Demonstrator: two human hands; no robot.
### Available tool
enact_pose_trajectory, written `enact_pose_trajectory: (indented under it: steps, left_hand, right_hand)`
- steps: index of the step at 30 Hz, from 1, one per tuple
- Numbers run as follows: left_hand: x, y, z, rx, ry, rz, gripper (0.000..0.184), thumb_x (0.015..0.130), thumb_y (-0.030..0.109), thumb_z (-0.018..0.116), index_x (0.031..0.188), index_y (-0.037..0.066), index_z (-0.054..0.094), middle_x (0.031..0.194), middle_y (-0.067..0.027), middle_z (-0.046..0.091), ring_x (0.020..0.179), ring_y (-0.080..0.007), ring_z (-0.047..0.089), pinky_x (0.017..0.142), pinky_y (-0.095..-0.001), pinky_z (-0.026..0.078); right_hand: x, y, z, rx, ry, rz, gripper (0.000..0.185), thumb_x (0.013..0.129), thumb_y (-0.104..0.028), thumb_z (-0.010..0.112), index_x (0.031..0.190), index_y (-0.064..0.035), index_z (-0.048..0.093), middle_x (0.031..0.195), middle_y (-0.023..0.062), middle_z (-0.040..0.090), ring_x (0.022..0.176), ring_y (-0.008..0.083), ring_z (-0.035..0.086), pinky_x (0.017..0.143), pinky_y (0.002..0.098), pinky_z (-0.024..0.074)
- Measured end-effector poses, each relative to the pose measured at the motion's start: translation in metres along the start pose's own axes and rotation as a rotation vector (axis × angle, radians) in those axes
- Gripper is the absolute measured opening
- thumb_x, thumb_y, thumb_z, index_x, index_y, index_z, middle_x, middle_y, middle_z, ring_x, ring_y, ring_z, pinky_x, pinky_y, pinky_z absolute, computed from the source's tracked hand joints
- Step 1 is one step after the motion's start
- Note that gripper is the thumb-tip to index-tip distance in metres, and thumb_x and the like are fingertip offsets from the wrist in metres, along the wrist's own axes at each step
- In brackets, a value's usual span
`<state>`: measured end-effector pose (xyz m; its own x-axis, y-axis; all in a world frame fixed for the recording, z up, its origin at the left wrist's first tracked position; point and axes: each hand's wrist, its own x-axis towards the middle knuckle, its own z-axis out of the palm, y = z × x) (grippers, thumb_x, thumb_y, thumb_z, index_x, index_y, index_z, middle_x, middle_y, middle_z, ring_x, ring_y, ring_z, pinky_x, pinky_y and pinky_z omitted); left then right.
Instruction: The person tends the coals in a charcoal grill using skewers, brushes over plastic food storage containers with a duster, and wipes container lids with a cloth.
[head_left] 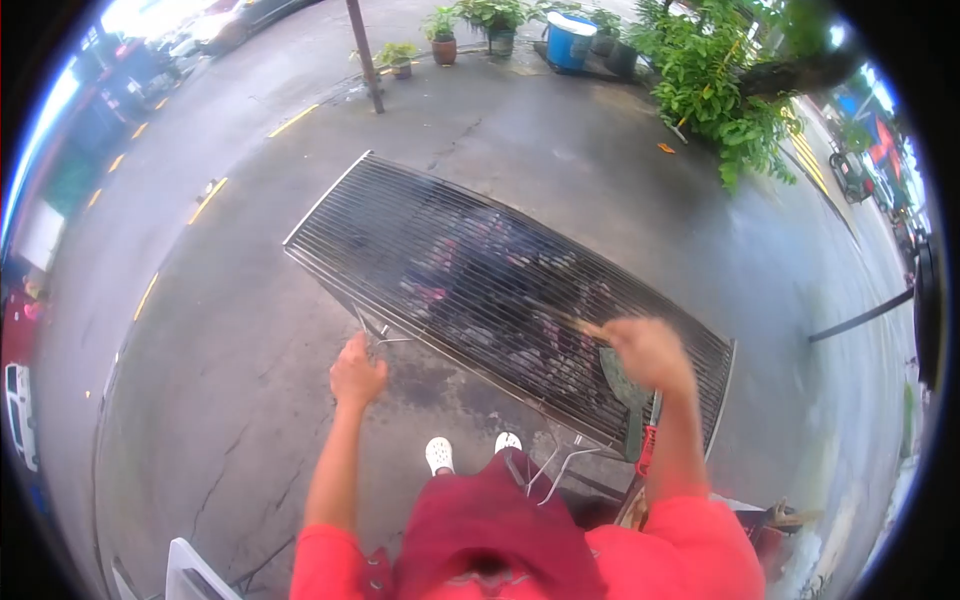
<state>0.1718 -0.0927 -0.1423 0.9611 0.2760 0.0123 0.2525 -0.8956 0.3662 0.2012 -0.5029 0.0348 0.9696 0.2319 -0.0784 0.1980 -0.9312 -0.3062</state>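
Observation:
A long charcoal grill (470,270) with a barred grate stands in front of me, dark and glowing coals showing beneath the bars. My right hand (650,355) is over the grate's right part, closed around a wooden handle (588,327). The far end of that handle is smeared against the dark coals, so its kind is unclear. Under my right hand, a flat green paddle-shaped thing (625,385) lies on the grate beside a red-handled tool (647,450). My left hand (357,372) hangs near the grill's left front leg, thumb apart from the fingers, holding nothing visible.
Potted plants (440,38) and a blue bucket (571,42) stand beyond the grill. A thin post (364,55) rises at the back left. Leafy branches (715,90) hang at the back right. A white chair-like edge (195,570) shows lower left. Smoke drifts at right.

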Motion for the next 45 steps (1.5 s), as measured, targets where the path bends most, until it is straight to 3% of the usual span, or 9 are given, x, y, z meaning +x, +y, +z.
enact_pose_trajectory:
  steps: [6,10,13,18,21,23,29,35,45]
  left_hand:
    - [-0.001,-0.005,0.004,0.009,-0.004,0.026,0.055,0.07,0.026,0.062,0.12,0.006,0.05,0.109,-0.0139,0.06,0.096,-0.0322,0.06,0.079,-0.0442,0.049]
    - [0.0,-0.007,0.0,0.027,-0.048,0.023,0.057,0.07,0.026,0.063,0.12,0.005,0.05,0.112,-0.0145,0.06,0.099,-0.0327,0.059,0.081,-0.0463,0.048]
    - [0.001,-0.009,0.001,-0.028,-0.055,0.052,0.058,0.07,0.025,0.063,0.123,0.005,0.049,0.115,-0.015,0.058,0.104,-0.0328,0.057,0.085,-0.0466,0.046]
    - [0.003,-0.008,-0.034,-0.461,0.314,0.152,0.055,0.073,0.013,0.064,0.124,0.003,0.048,0.119,-0.0166,0.053,0.11,-0.0312,0.051,0.095,-0.0396,0.04]
    - [-0.047,0.112,-0.212,-0.703,-0.091,0.601,0.043,0.077,0.003,0.059,0.119,0.0,0.051,0.115,-0.0169,0.054,0.108,-0.0324,0.052,0.096,-0.0385,0.039]
    - [-0.088,0.175,-0.295,-0.421,-0.248,1.039,0.036,0.075,0.007,0.062,0.112,0.003,0.058,0.1,-0.0121,0.061,0.088,-0.0296,0.062,0.068,-0.0333,0.054]
    - [-0.153,0.264,-0.301,-0.148,-0.396,1.586,0.035,0.072,0.005,0.06,0.106,0.002,0.062,0.103,-0.0153,0.062,0.086,-0.0281,0.064,0.056,-0.0352,0.054]
    - [-0.189,0.279,-0.28,-0.162,-0.554,1.83,0.034,0.072,0.006,0.06,0.106,0.002,0.062,0.102,-0.0154,0.062,0.085,-0.0282,0.064,0.056,-0.0353,0.054]
    - [-0.16,0.239,-0.266,-0.151,-0.578,1.736,0.034,0.073,0.007,0.06,0.106,0.002,0.061,0.1,-0.0155,0.062,0.084,-0.0283,0.064,0.056,-0.0354,0.054]
  right_hand:
    - [0.022,-0.009,0.107,-0.079,0.054,0.012,0.017,0.077,-0.009,0.052,0.089,-0.0073,0.065,0.08,0.0185,0.065,0.078,0.0353,0.064,0.067,0.0447,0.0508]
    - [0.143,0.058,0.068,0.124,-0.712,-0.113,0.021,0.083,-0.016,0.062,0.102,-0.0129,0.07,0.084,0.0088,0.069,0.081,0.0169,0.064,0.067,0.0353,0.0501]
    - [0.197,0.068,0.048,0.326,-1.006,0.195,0.016,0.083,-0.018,0.065,0.095,-0.01,0.072,0.07,0.0012,0.064,0.066,0.0163,0.054,0.061,0.0327,0.0451]
    - [0.168,0.048,0.041,0.12,-0.627,-0.084,0.017,0.082,-0.014,0.066,0.096,-0.0068,0.071,0.077,0.0054,0.068,0.07,0.017,0.059,0.065,0.0319,0.0472]
    - [0.072,0.008,-0.008,0.205,-0.244,-0.083,0.019,0.083,-0.013,0.065,0.099,-0.0046,0.07,0.078,0.0061,0.069,0.07,0.015,0.06,0.065,0.0308,0.0479]
    - [0.012,-0.006,-0.008,0.45,-0.083,0.006,0.02,0.083,-0.013,0.065,0.101,-0.0038,0.069,0.078,0.0066,0.069,0.072,0.0126,0.06,0.066,0.0292,0.0481]
    - [-0.113,-0.022,0.071,0.802,0.241,0.229,0.02,0.087,-0.011,0.06,0.104,-0.0032,0.067,0.076,0.0027,0.065,0.071,0.008,0.054,0.067,0.0249,0.0449]
    - [-0.224,-0.033,0.124,0.847,0.431,0.63,0.023,0.087,-0.011,0.06,0.107,-0.001,0.064,0.08,0.0063,0.067,0.073,0.0099,0.057,0.068,0.026,0.0456]
    - [-0.22,-0.079,0.08,0.75,0.428,0.538,0.021,0.083,-0.009,0.063,0.102,-0.0003,0.065,0.088,0.0094,0.065,0.081,0.0137,0.059,0.072,0.0281,0.0466]
